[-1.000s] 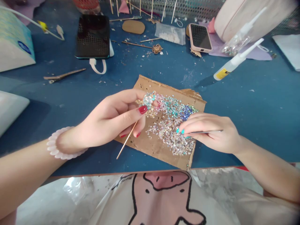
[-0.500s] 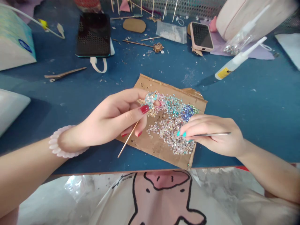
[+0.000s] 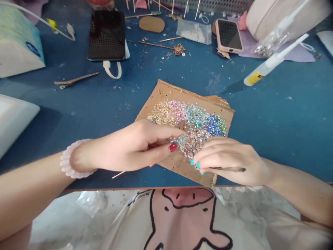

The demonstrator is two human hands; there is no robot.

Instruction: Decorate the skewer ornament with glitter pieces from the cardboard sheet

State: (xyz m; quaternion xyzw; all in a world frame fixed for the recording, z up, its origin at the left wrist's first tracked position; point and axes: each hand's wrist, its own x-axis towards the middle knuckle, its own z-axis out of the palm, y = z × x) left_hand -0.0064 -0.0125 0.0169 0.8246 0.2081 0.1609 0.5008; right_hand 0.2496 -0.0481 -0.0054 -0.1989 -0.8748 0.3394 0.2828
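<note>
Pinching a small, glittering pale-blue ornament (image 3: 182,140) between thumb and forefinger, your left hand (image 3: 145,146) is, in the head view, nearly closed, its other fingers mostly hidden beneath. A thin, light wooden stick (image 3: 118,175) shows below that hand, slanting up towards it; you cannot see where it meets the ornament. Your right hand (image 3: 229,159) is drawn together around a slim, dark metallic tool (image 3: 226,169), whose long axis runs roughly sideways, tip pointing left; whether the tip grips anything is too small to tell. The relation that matters: the ornament lies left of your right fingertips and a little farther from your body, near them but apart, with your left hand the nearer since it holds it. Both hands are over a brown, flat cardboard sheet (image 3: 179,170), where loose, shiny, pale multicoloured stones (image 3: 196,139) spread between and behind your fingers.
</note>
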